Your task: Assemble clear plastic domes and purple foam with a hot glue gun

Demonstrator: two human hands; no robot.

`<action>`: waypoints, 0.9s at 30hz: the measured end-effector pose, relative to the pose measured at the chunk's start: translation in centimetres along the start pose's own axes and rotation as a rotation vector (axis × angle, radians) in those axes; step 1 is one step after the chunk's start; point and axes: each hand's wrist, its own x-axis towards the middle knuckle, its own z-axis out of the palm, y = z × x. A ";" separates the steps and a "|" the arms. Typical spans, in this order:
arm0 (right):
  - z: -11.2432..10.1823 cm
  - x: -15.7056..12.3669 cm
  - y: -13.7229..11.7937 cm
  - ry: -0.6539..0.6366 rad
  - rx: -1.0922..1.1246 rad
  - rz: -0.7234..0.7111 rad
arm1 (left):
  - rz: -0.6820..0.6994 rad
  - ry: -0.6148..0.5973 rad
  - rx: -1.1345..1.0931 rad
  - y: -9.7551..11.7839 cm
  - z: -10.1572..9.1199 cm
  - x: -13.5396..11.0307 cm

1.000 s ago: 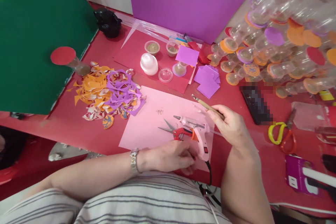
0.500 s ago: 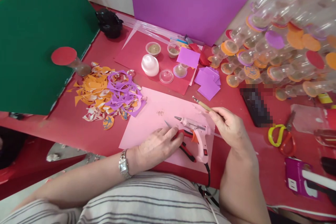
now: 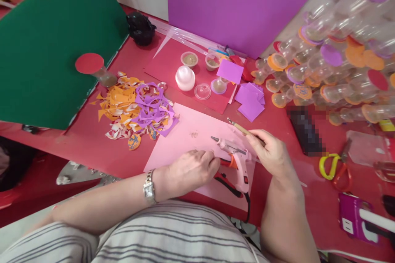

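Note:
My left hand [image 3: 196, 171], a watch on its wrist, is closed over the pink sheet [image 3: 166, 144], its curled fingers against a tool with red and black handles [image 3: 230, 184]. The tool's pointed end is hidden beneath the hand; what the fingers pinch does not show. Just right of it lies a pink hot glue gun [image 3: 239, 160], nozzle pointing up-left. My right hand [image 3: 270, 150] is closed round a slim wooden-handled tool [image 3: 240, 128] with a metal tip, held over the sheet's right edge. A small brownish mark [image 3: 194, 134] shows on the sheet.
Orange and purple paper scraps [image 3: 132, 107] lie left. Behind are a white rounded container [image 3: 185, 78], small cups [image 3: 189, 60] and purple squares [image 3: 250, 102]. Stacked clear bottles [image 3: 327, 65], a phone [image 3: 305, 129] and yellow-and-orange scissors [image 3: 335, 168] are on the right. A green board [image 3: 55, 49] leans left.
My left hand's fingers have curled in and now cover the pointed end of the red-and-black-handled tool. My right hand keeps its hold on the wooden-handled tool. The view has shifted slightly left.

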 end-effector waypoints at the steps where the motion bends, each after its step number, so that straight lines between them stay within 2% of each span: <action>1: 0.0 0.0 0.1 -0.004 -0.003 -0.008 | 0.002 -0.024 -0.019 -0.1 -0.3 -0.2; 5: 0.1 0.0 0.4 -0.006 -0.014 -0.033 | 0.003 -0.086 -0.078 -0.6 -1.3 -0.8; 12: -1.4 -0.7 0.4 -0.017 -0.082 -0.082 | 0.110 -0.064 -0.014 -1.8 -2.9 -1.3; 19: -3.9 -2.0 1.3 -0.056 -0.186 -0.135 | 0.065 -0.032 -0.097 -2.8 -2.1 -2.2; 23: -3.6 -1.9 1.6 -0.077 -0.185 -0.133 | 0.056 -0.022 -0.114 -2.6 -2.4 -2.0; 27: -3.0 -1.6 1.5 -0.040 -0.195 -0.127 | 0.052 0.030 -0.137 -1.9 -2.2 -1.1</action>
